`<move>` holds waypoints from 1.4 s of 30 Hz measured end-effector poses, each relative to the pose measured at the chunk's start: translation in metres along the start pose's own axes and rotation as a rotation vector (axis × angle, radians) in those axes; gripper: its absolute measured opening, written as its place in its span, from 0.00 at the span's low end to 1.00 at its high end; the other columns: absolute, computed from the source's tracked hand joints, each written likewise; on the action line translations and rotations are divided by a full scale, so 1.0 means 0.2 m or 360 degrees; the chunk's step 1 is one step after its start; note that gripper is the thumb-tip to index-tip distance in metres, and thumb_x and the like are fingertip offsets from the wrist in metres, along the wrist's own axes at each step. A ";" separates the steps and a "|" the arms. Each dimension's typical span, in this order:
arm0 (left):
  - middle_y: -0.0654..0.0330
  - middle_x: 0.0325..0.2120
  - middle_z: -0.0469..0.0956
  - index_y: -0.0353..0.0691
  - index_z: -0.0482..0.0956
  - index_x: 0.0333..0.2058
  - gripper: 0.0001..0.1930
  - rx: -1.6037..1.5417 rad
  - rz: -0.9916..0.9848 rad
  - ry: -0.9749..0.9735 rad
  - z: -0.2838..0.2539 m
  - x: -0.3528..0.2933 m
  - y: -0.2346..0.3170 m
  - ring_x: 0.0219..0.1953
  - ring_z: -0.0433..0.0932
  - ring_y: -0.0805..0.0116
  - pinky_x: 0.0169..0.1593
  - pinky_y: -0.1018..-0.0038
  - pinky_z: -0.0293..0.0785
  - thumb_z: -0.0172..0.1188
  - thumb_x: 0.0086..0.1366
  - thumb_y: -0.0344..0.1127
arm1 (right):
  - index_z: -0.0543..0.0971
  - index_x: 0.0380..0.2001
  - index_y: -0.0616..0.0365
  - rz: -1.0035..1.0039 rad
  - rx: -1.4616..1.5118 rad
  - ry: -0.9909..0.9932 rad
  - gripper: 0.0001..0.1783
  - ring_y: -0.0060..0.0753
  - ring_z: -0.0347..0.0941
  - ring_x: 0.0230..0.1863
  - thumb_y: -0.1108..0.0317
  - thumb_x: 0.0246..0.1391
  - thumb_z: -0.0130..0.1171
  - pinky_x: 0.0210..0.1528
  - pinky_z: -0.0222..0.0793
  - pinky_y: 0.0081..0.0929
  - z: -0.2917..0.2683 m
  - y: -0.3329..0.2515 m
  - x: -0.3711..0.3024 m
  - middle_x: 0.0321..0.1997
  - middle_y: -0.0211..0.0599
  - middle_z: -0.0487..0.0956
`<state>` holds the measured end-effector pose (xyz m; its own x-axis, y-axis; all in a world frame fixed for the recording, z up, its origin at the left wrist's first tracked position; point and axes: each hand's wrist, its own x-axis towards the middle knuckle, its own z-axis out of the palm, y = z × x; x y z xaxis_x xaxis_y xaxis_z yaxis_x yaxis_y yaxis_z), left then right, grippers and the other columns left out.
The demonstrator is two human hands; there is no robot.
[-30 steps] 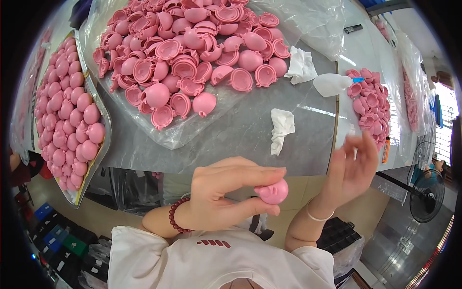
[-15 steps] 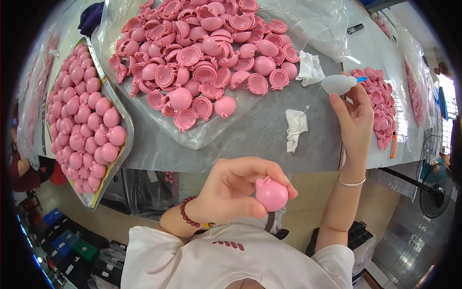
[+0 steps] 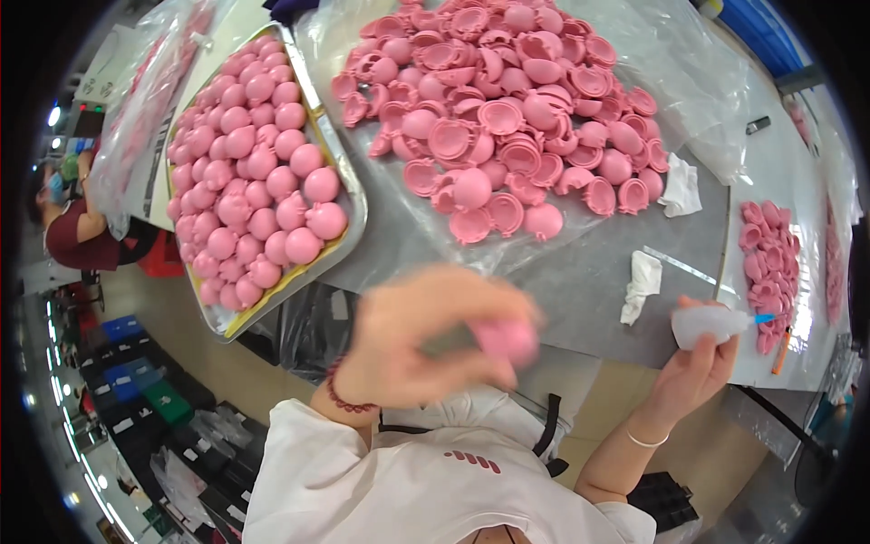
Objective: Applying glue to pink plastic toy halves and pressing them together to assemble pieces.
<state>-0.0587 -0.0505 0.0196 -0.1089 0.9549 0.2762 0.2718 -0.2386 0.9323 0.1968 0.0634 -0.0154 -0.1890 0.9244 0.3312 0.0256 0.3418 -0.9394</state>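
My left hand [image 3: 403,331], smeared by motion, is closed around a small pink plastic ball [image 3: 509,341] at the near edge of the table. The ball's details are blurred. Over the table's right side, my right hand [image 3: 691,372] grips a whitish squeeze bottle [image 3: 705,325], which lies sideways with its blue tip pointing right. Beyond my left hand spreads a large heap of pink half shells [image 3: 521,150], some cup side up, on clear plastic sheeting. To the left, a metal tray [image 3: 355,218] with a yellow lining is filled with closed pink balls [image 3: 237,208].
Two crumpled white tissues [image 3: 642,286] lie near the bottle. Farther right are a smaller pile of pink parts [image 3: 768,272] and an orange stick-like object [image 3: 780,352]. A person in a dark red top [image 3: 80,238] is at the far left, near a red stool [image 3: 161,256].
The view has swung left, shifting the table rightward. My right hand has drawn nearer with the bottle, away from the tissues. My left hand still holds the ball and is now moving fast.
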 end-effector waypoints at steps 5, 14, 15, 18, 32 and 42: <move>0.58 0.33 0.75 0.35 0.75 0.36 0.13 0.1433 -0.0165 0.1317 -0.32 -0.04 -0.03 0.35 0.73 0.67 0.41 0.76 0.68 0.58 0.47 0.23 | 0.65 0.41 0.71 0.0086 0.0001 -0.0010 0.18 0.36 0.71 0.38 0.66 0.51 0.46 0.40 0.64 0.26 0.04 -0.03 0.00 0.37 0.47 0.72; 0.59 0.27 0.74 0.38 0.75 0.32 0.13 0.1378 0.0006 0.0699 -0.05 0.11 -0.12 0.30 0.72 0.64 0.34 0.75 0.68 0.61 0.44 0.25 | 0.67 0.39 0.70 0.0109 -0.0116 0.0017 0.21 0.33 0.72 0.34 0.61 0.48 0.51 0.36 0.64 0.21 0.09 -0.05 0.00 0.30 0.46 0.75; 0.59 0.26 0.74 0.37 0.75 0.32 0.12 0.1347 -0.0074 0.0740 -0.03 0.12 -0.13 0.28 0.72 0.68 0.32 0.76 0.68 0.60 0.45 0.24 | 0.68 0.37 0.69 0.0107 -0.0115 0.0102 0.23 0.30 0.72 0.32 0.57 0.46 0.54 0.33 0.64 0.19 0.09 -0.05 -0.01 0.28 0.44 0.75; 0.59 0.25 0.73 0.36 0.74 0.32 0.11 0.1341 -0.0159 0.0744 -0.05 0.13 -0.14 0.26 0.71 0.68 0.29 0.77 0.67 0.58 0.46 0.22 | 0.68 0.36 0.69 0.0098 -0.0128 0.0047 0.23 0.30 0.72 0.31 0.56 0.46 0.55 0.33 0.65 0.19 0.08 -0.05 0.00 0.28 0.44 0.75; 0.50 0.26 0.72 0.31 0.73 0.26 0.08 -0.1119 -0.0186 0.0163 0.13 0.07 0.00 0.24 0.70 0.75 0.28 0.83 0.67 0.49 0.46 0.15 | 0.65 0.43 0.68 0.0019 0.0568 0.0070 0.24 0.24 0.60 0.23 0.58 0.49 0.50 0.23 0.55 0.20 0.12 -0.08 -0.04 0.24 0.38 0.70; 0.39 0.41 0.69 0.27 0.68 0.37 0.14 -0.1567 -0.0763 0.0092 0.43 0.06 0.04 0.39 0.74 0.64 0.39 0.76 0.72 0.55 0.49 0.18 | 0.70 0.39 0.61 -0.0508 0.0514 -0.0228 0.27 0.22 0.49 0.23 0.47 0.47 0.51 0.20 0.42 0.19 0.07 -0.19 -0.02 0.22 0.27 0.56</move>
<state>0.0251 -0.0261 0.0099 -0.0509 0.9826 -0.1784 -0.6909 0.0944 0.7168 0.1838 0.0440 0.0175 -0.2716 0.7414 0.6136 -0.3580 0.5140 -0.7795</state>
